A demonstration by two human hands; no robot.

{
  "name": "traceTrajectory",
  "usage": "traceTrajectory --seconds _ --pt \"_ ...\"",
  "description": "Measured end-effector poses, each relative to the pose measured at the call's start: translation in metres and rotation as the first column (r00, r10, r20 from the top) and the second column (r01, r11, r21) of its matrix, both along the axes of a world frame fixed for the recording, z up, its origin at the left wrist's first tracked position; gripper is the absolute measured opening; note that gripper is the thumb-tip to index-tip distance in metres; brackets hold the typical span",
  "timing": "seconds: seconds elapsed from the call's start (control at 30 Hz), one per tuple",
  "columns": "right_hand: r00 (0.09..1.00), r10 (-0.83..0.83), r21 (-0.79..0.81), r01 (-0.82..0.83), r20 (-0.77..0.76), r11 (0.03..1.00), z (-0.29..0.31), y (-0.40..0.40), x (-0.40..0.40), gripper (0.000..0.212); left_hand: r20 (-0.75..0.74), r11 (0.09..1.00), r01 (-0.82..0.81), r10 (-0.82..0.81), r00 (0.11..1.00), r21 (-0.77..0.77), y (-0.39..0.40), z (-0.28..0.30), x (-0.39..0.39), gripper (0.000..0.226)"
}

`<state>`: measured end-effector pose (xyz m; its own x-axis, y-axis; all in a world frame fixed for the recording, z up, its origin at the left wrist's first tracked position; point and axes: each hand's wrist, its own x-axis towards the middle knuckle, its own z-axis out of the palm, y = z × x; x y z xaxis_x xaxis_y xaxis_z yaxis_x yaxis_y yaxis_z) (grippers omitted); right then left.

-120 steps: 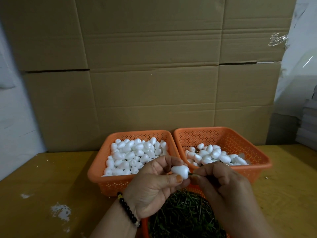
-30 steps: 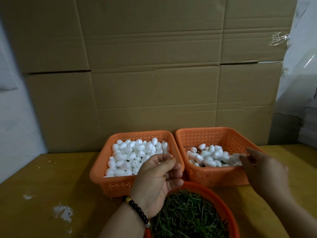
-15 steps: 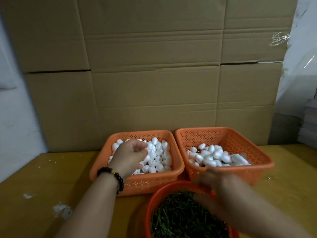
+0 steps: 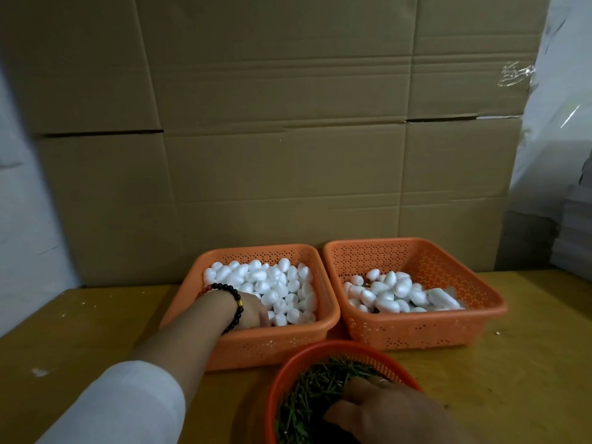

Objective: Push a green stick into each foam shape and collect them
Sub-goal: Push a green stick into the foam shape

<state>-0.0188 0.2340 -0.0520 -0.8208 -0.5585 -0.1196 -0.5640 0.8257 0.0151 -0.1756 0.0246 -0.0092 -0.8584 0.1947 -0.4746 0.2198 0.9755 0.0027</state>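
Left hand: the left hand (image 4: pixel 251 312) reaches into the left basket (image 4: pixel 224 347) at lower centre of the frame, its fingers buried among the foam shapes (image 4: pixel 275 283); I cannot tell whether it grips one. A dark bead bracelet (image 4: pixel 235 301) circles the wrist, and a white sleeve (image 4: pixel 121 408) covers the forearm at lower left.
Right hand: the right hand (image 4: pixel 384 408) lies palm down on the green sticks (image 4: pixel 307 398) at the bottom edge, fingertips hidden in the pile; its grip cannot be told.
Sticks: heaped in a round orange bowl (image 4: pixel 320 350), just in front of both baskets.
Collected pieces: white shapes (image 4: pixel 394 293) lie in the right basket (image 4: pixel 416 331), right of centre.
Surroundings: yellow table (image 4: pixel 80 331); cardboard sheets (image 4: pixel 288 123) fill the upper frame.
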Motion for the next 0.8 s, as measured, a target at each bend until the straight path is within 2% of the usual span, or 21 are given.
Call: traceTrajectory --seconds 0.23,0.53,0.63,0.8 --pt "0.998 -0.019 -0.146 0.011 -0.054 0.989 0.004 -0.002 0.001 0.032 0.003 0.998 0.068 -0.068 0.998 -0.016 0.012 0.003 0.002 0.034" --pt "0.993 -0.072 -0.243 0.049 -0.090 0.969 0.007 -0.008 0.003 0.028 -0.030 0.992 0.124 -0.123 0.992 0.003 0.014 -0.004 -0.003 0.035" --pt "0.988 -0.133 -0.332 0.099 -0.081 0.938 0.010 -0.006 0.003 0.029 -0.106 0.991 0.109 -0.100 0.989 0.082 0.007 -0.007 -0.007 0.033" --pt "0.983 -0.148 -0.397 0.095 -0.105 0.913 0.013 -0.002 0.001 0.032 -0.325 0.974 0.048 0.028 0.945 0.222 -0.011 -0.017 -0.014 0.027"
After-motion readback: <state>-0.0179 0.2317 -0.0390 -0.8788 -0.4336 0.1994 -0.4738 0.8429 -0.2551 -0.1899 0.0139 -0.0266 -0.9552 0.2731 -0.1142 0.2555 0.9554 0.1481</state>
